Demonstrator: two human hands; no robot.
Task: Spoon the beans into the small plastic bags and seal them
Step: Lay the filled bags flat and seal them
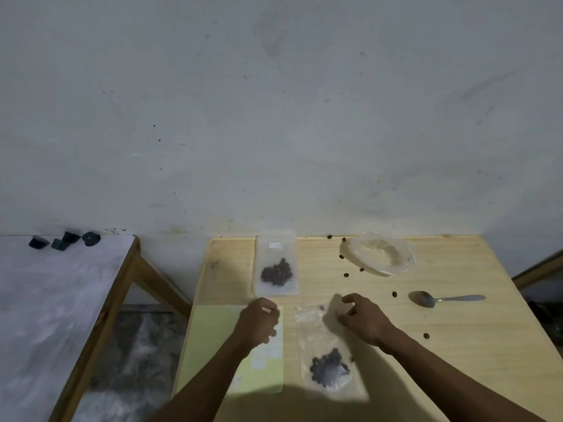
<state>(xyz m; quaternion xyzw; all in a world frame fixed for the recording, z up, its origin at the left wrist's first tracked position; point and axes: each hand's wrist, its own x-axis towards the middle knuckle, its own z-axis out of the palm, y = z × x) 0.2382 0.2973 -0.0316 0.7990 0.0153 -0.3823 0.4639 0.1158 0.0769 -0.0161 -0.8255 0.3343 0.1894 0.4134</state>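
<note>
A small clear bag [275, 264] with dark beans lies flat at the table's far left. A second bag of beans [327, 351] lies near me, its top end under my right hand [364, 319], whose fingers are curled and spread just above the bag's mouth. My left hand [259, 319] hovers over a pale yellow sheet [213, 345], fingers curled inward with nothing visibly in them. A metal spoon [443, 299] rests on the table at the right, bowl towards me. A clear, nearly empty plastic dish [380, 254] stands at the back.
Loose beans [346, 274] are scattered over the wooden table [457, 345] around the dish and spoon. A second table [45, 300] with a grey top and small dark objects [65, 240] stands to the left, with a gap of floor between. A wall is directly behind.
</note>
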